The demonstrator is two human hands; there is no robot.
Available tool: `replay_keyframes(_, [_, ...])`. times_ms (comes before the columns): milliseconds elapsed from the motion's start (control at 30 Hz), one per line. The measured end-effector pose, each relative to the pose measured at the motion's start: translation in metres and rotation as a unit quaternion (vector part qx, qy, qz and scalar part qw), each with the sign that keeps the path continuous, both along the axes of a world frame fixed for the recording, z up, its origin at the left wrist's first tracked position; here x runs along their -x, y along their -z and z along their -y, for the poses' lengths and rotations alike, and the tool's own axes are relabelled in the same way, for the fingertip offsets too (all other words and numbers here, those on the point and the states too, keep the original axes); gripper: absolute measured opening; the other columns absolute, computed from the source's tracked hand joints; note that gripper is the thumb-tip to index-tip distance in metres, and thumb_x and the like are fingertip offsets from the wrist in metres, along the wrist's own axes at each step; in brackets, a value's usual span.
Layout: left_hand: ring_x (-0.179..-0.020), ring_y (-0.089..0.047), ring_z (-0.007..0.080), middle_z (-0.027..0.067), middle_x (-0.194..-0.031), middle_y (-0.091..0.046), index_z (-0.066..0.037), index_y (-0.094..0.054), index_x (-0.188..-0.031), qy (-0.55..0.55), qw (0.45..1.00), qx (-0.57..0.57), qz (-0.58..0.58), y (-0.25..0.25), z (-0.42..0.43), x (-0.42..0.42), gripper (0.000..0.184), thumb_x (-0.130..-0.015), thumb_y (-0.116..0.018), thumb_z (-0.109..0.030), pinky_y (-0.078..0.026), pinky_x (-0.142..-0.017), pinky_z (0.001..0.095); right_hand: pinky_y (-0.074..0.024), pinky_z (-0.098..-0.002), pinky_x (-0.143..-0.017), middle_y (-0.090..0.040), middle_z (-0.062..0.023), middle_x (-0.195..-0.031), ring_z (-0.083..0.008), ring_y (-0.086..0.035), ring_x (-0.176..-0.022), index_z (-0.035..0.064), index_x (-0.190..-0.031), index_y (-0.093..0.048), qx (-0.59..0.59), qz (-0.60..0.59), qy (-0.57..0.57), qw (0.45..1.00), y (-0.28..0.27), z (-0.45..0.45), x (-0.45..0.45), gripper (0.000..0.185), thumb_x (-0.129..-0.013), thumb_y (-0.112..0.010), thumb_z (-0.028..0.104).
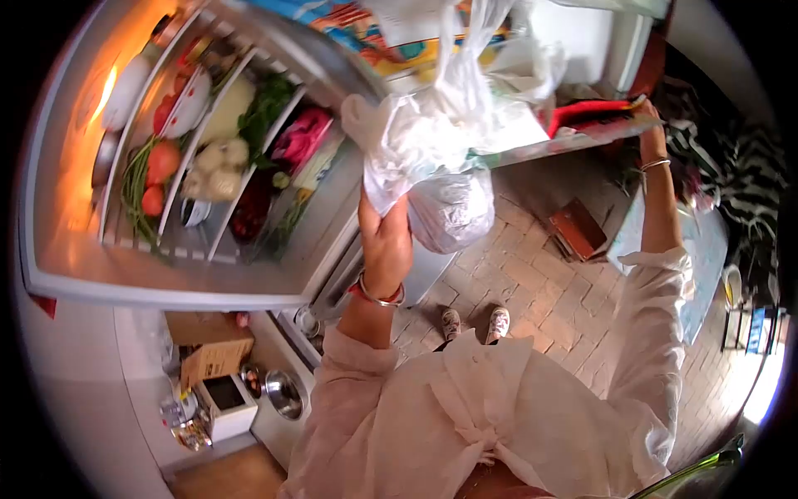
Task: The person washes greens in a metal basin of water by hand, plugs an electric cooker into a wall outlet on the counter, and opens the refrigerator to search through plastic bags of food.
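Note:
My left hand [386,237] grips a white plastic bag [416,137] from below and behind; the bag hides most of my fingers. Under it hangs a thin, translucent bag [453,212] with a rounded bulge; its contents cannot be made out. At the upper right, my right hand [652,123] is closed on the outer edge of the refrigerator door [573,150], near a red item on it. On the left stands the open, lit refrigerator [191,291], its shelves holding tomatoes [163,162], pale mushroom-like lumps [218,166], leafy greens [264,116] and a bright pink bundle [301,137].
A counter at the lower left carries a cardboard box [218,359], a white appliance [226,406] and a metal bowl [284,394]. Brick paving [532,283] covers the floor around my shoes. Behind the door lies a reddish-brown box [577,229] beside a pale blue tabletop [702,258].

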State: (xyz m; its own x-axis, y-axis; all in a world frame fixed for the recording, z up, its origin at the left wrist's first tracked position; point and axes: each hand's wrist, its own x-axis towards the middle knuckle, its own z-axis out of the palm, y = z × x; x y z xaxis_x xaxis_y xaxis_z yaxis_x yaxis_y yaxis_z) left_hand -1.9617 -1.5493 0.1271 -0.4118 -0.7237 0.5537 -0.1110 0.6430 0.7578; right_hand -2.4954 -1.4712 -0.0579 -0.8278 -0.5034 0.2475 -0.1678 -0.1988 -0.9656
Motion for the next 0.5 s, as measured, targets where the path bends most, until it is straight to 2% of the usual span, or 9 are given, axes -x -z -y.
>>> replay_keyframes(67, [-0.106, -0.050, 0.0154, 0.0070, -0.121, -0.051, 0.000, -0.045, -0.125, 0.075, 0.965, -0.189, -0.166, 0.007, 0.012, -0.006, 0.033, -0.094, -0.046, -0.009, -0.040, -0.091, 0.0309, -0.0434, -0.0300, -0.085, -0.059, -0.0029, -0.107, -0.0160, -0.055, -0.097, 0.0037, -0.116, -0.056, 0.048, 0.063, -0.022, 0.997, 0.007, 0.019, 0.017, 0.039, -0.089, -0.056, 0.031])
replay_keyframes(167, [-0.115, -0.042, 0.0163, 0.0101, -0.128, -0.045, 0.003, -0.035, -0.133, 0.094, 0.959, -0.191, -0.185, -0.003, 0.018, -0.022, 0.041, -0.092, -0.043, -0.002, -0.031, -0.098, 0.0279, -0.0428, -0.0306, -0.086, -0.057, -0.0009, -0.110, -0.0156, -0.054, -0.098, 0.0049, -0.120, -0.054, 0.110, 0.145, -0.055, 0.982, 0.018, 0.038, 0.035, 0.042, -0.091, -0.053, 0.035])
replay_keyframes(267, [-0.115, -0.042, 0.0164, 0.0099, -0.129, -0.044, 0.002, -0.031, -0.135, 0.074, 0.959, -0.183, -0.204, -0.010, 0.018, -0.039, 0.045, -0.091, -0.043, -0.001, -0.031, -0.098, 0.0282, -0.0422, -0.0312, -0.087, -0.055, 0.0010, -0.112, -0.0153, -0.052, -0.100, 0.0060, -0.124, -0.052, 0.152, 0.200, -0.096, 0.963, 0.028, 0.044, 0.047, 0.046, -0.092, -0.051, 0.040])
replay_keyframes(300, [-0.116, -0.042, 0.0166, 0.0099, -0.129, -0.043, 0.002, -0.030, -0.135, 0.040, 0.985, -0.104, -0.132, -0.015, 0.016, -0.045, 0.046, -0.091, -0.043, -0.001, -0.031, -0.098, 0.0284, -0.0450, -0.0309, -0.081, -0.058, 0.0023, -0.105, -0.0139, -0.055, -0.092, 0.0080, -0.118, -0.056, 0.127, 0.196, -0.105, 0.967, 0.014, 0.038, 0.035, 0.043, -0.091, -0.052, 0.042])
replay_keyframes(367, [-0.116, -0.042, 0.0169, 0.0099, -0.129, -0.043, 0.002, -0.029, -0.136, 0.015, 0.997, -0.033, -0.071, -0.024, 0.015, -0.056, 0.047, -0.091, -0.043, -0.001, -0.031, -0.099, 0.0288, -0.0367, -0.0365, -0.098, -0.047, -0.0011, -0.129, -0.0180, -0.047, -0.112, 0.0085, -0.138, -0.038, 0.100, 0.246, -0.152, 0.952, 0.021, 0.039, 0.066, 0.050, -0.096, -0.042, 0.036])
replay_keyframes(400, [-0.116, -0.042, 0.0170, 0.0099, -0.129, -0.043, 0.002, -0.029, -0.136, 0.023, 0.995, -0.041, -0.085, -0.026, 0.015, -0.060, 0.048, -0.091, -0.044, -0.001, -0.031, -0.099, 0.0290, -0.0366, -0.0357, -0.098, -0.046, -0.0024, -0.130, -0.0189, -0.046, -0.113, 0.0070, -0.137, -0.037, 0.117, 0.216, -0.112, 0.963, 0.002, 0.029, 0.036, 0.052, -0.094, -0.045, 0.035])
replay_keyframes(433, [-0.116, -0.043, 0.0170, 0.0098, -0.129, -0.044, 0.001, -0.030, -0.136, 0.072, 0.970, -0.133, -0.189, -0.025, 0.018, -0.063, 0.048, -0.091, -0.044, -0.001, -0.031, -0.100, 0.0293, -0.0366, -0.0349, -0.098, -0.045, -0.0037, -0.130, -0.0198, -0.045, -0.115, 0.0056, -0.136, -0.037, 0.130, 0.186, -0.070, 0.971, -0.018, 0.018, 0.004, 0.054, -0.092, -0.048, 0.034])
replay_keyframes(467, [-0.117, -0.043, 0.0170, 0.0097, -0.129, -0.044, 0.001, -0.031, -0.136, 0.121, 0.924, -0.223, -0.288, -0.025, 0.020, -0.066, 0.048, -0.090, -0.045, -0.001, -0.031, -0.100, 0.0296, -0.0406, -0.0346, -0.092, -0.049, -0.0046, -0.124, -0.0200, -0.049, -0.109, 0.0043, -0.130, -0.044, 0.158, 0.058, -0.122, 0.978, 0.009, 0.006, 0.013, 0.054, -0.088, -0.056, 0.036])
replay_keyframes(500, [-0.117, -0.043, 0.0170, 0.0093, -0.129, -0.044, 0.000, -0.031, -0.136, 0.122, 0.917, -0.230, -0.302, -0.027, 0.020, -0.070, 0.047, -0.090, -0.045, -0.001, -0.032, -0.100, 0.0301, -0.0407, -0.0348, -0.092, -0.049, -0.0060, -0.124, -0.0211, -0.048, -0.109, 0.0035, -0.131, -0.043, 0.075, -0.145, -0.112, 0.980, 0.019, -0.012, 0.018, 0.057, -0.086, -0.060, 0.035])
